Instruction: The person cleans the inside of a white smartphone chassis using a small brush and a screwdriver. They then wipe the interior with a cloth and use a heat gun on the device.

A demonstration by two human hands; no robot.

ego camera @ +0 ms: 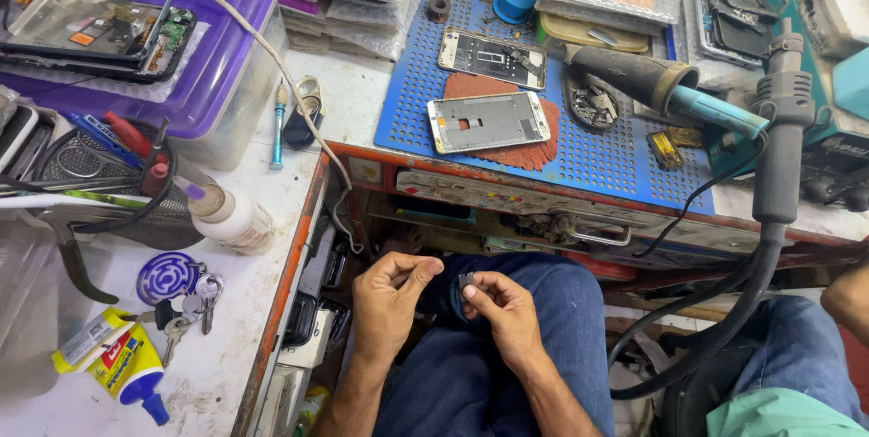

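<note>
My right hand [501, 308] pinches a small dark part [466, 280] between thumb and fingertips, held over my lap in blue jeans. My left hand [389, 295] hovers a few centimetres to its left, fingers curled with thumb and forefinger nearly touching; nothing shows between them. On the blue perforated mat [625, 161] above lie two stripped phone frames, a silver one [487, 120] on a red cloth and another [491, 57] behind it.
A hot-air tool [647, 78] rests on the mat, and a second handle [783, 120] with a thick black hose hangs at the right. Glue bottle [226, 213], keys [186, 297], a mesh tool cup and a purple box sit on the left bench. Another person's knee shows bottom right.
</note>
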